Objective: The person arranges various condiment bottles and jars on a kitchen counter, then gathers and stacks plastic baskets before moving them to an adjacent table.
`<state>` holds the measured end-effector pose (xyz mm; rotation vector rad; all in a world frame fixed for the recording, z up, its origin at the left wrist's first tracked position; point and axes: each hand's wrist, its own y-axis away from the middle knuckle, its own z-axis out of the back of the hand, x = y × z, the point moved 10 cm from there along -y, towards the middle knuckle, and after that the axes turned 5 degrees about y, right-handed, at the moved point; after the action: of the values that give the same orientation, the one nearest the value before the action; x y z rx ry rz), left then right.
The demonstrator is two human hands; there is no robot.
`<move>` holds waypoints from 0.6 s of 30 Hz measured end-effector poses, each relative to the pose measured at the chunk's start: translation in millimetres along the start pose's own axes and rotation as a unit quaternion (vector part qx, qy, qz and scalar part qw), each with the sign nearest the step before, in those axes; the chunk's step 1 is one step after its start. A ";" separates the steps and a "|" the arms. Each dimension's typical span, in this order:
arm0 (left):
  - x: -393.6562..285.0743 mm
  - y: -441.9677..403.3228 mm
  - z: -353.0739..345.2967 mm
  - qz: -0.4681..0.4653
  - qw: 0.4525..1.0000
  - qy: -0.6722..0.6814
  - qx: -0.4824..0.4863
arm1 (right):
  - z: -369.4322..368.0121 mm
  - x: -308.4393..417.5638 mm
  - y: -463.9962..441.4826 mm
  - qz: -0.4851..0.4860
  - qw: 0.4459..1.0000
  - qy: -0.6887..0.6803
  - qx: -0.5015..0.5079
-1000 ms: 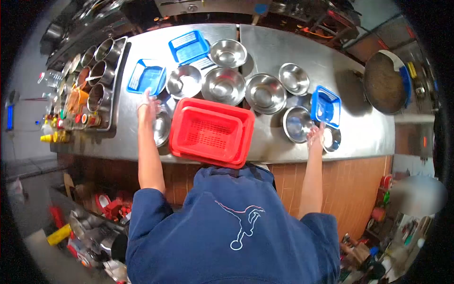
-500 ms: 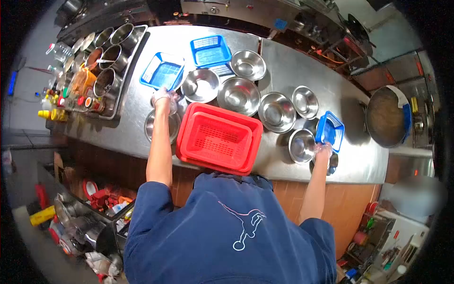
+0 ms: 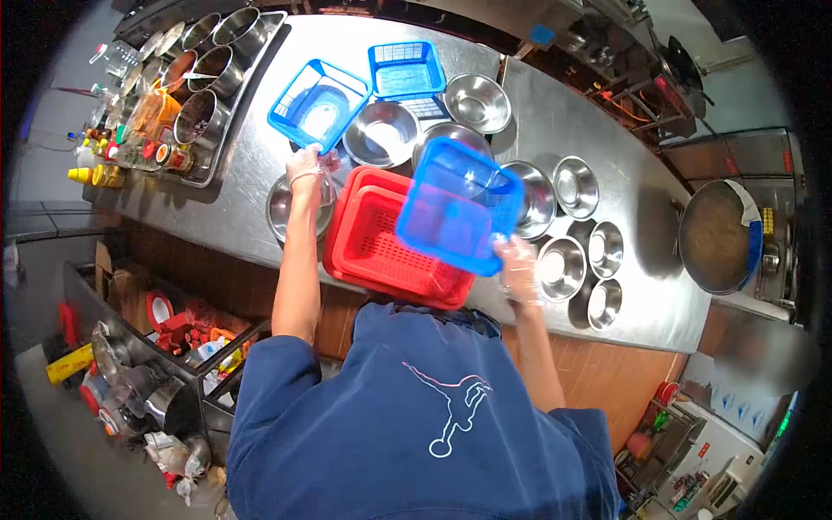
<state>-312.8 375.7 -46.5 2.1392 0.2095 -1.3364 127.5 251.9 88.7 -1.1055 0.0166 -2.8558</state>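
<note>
My left hand [image 3: 309,166], in a clear plastic glove, grips the near edge of a blue plastic basket [image 3: 322,137], which looks tilted at the left of the steel table. My right hand [image 3: 520,270], also gloved, holds the corner of a second blue basket [image 3: 451,212], slightly blurred by motion. This basket hangs above a stack of red plastic baskets [image 3: 364,251] and hides part of it. A third blue basket [image 3: 406,78] stands farther back. Below my left wrist is a steel bowl [image 3: 282,208], partly covered by the arm.
Several steel bowls stand on the table [image 3: 659,286], among them one bowl [image 3: 381,134] in the middle and another bowl [image 3: 562,269] at the right. A tray [image 3: 251,95] with pots and bottles lies at the left. A large wok-like pan [image 3: 719,234] is at the far right.
My right hand has brought its blue basket leftward from the right-hand bowls to above the red baskets. The left basket now looks tilted and larger in view. The camera view has shifted slightly.
</note>
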 end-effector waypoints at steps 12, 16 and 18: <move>-59.6 70.3 -5.9 -0.144 0.987 0.018 0.071 | -68.4 33.6 7.5 -0.068 0.982 0.015 0.178; -83.9 134.2 -14.5 -0.131 0.976 -0.053 0.165 | -67.4 34.0 9.2 -0.114 0.965 -0.005 0.234; -105.3 175.6 -29.4 -0.425 0.838 -0.247 0.238 | -55.1 34.2 3.9 -0.041 0.986 0.001 0.161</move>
<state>-265.4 269.1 124.3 2.0289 0.7386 -2.6411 65.5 244.3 70.7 -1.0564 -0.4832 -2.7905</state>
